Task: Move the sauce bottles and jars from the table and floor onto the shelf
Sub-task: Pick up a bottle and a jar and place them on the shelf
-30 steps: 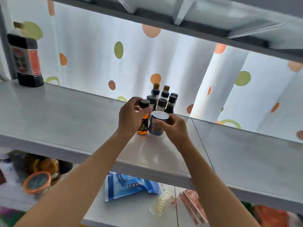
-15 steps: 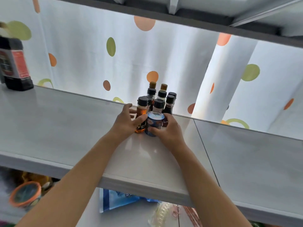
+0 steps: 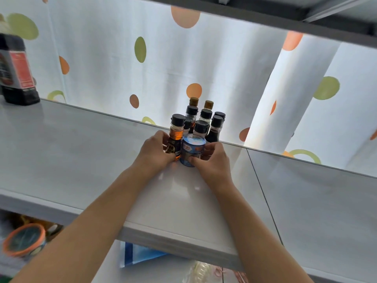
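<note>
A: Your left hand (image 3: pixel 156 152) and right hand (image 3: pixel 214 160) just set the amber bottle (image 3: pixel 175 142) and blue jar (image 3: pixel 192 152) down on the shelf (image 3: pixel 81 152)?

B: Yep, both now stand against the bottle cluster (image 3: pixel 206 119), your fingers still wrapped round them. Let go next, I'd say.

Two bare forearms show, one on the left and one on the right, uncovered from the near edge up to the wrists, with no sleeve in sight. The left hand (image 3: pixel 156 151) and the right hand (image 3: pixel 214 162) are bare too: no glove, ring, watch or strap can be seen on either.
</note>
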